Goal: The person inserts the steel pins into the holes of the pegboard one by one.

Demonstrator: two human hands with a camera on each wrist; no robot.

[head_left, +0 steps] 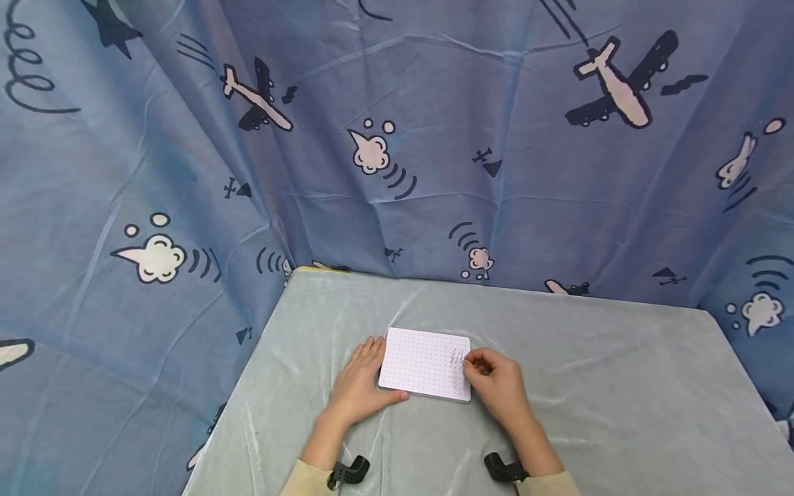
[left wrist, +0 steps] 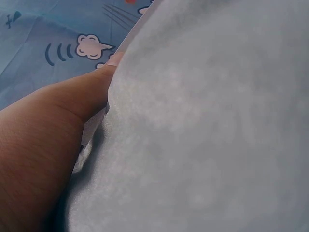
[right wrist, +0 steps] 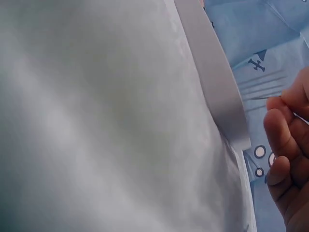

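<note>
A white dotted pad lies flat on the cloth-covered table. Short dark thin lines show near its right edge. My left hand rests at the pad's left side, fingers stretched along the left edge and thumb by the near edge. In the left wrist view the thumb reaches to the pad's edge. At the pad's right edge my right hand pinches a thin needle between thumb and forefinger. The needle is slim and dark, and its far end blends with the curtain's printed lines.
Grey-green plush cloth covers the table, slightly wrinkled. A blue curtain with printed planes and clouds hangs behind the table and on both sides. Each wrist wears a black camera mount, the left one close to the sleeve.
</note>
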